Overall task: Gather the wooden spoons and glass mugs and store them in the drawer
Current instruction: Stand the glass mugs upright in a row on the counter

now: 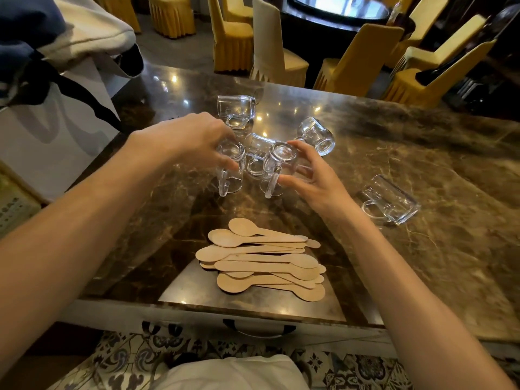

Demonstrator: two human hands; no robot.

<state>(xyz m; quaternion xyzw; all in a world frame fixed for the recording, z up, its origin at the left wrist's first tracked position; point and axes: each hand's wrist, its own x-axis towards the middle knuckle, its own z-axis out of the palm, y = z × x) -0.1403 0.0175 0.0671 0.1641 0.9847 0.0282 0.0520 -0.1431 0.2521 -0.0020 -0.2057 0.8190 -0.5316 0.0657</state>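
Counter holdings, listed from the viewer outward; clock directions are taken from the spoon pile.

1. Drawer (197,319), at 6 o'clock under the counter edge: front closed, dark curved handle (259,329). Its interior is hidden.
2. Marble counter (422,263): brown and glossy.
3. Wooden spoons (261,260): one loose stack lying flat on the counter near its front edge, with bowls pointing both left and right.
4. Left-held mug (231,170), at 11 o'clock: clear glass, base uppermost and handle toward the viewer. The left hand (191,139) grips it from above, fingers curled over the base.
5. Right-held mug (277,168), at 12 o'clock: same type, base turned up toward the viewer. The right hand (308,177) grips it, thumb below and fingers curved round the far side. Whether either held mug touches the counter cannot be told.
6. Middle mug (257,153): lies on its side between and just behind the two held mugs.
7. Side mug (389,201), at 2 o'clock: on its side, handle down, well apart from the others.
8. Round mug (318,135), at 1 o'clock: on its side, base toward the viewer.
9. Far mug (236,111), at 12 o'clock: on its side, handle toward the viewer.
10. White paper bag (56,142), at 10 o'clock: dark ribbon handles, with folded cloth (84,29) above it. Its contents cannot be seen.
11. Yellow-covered chairs (230,40), beyond the counter.
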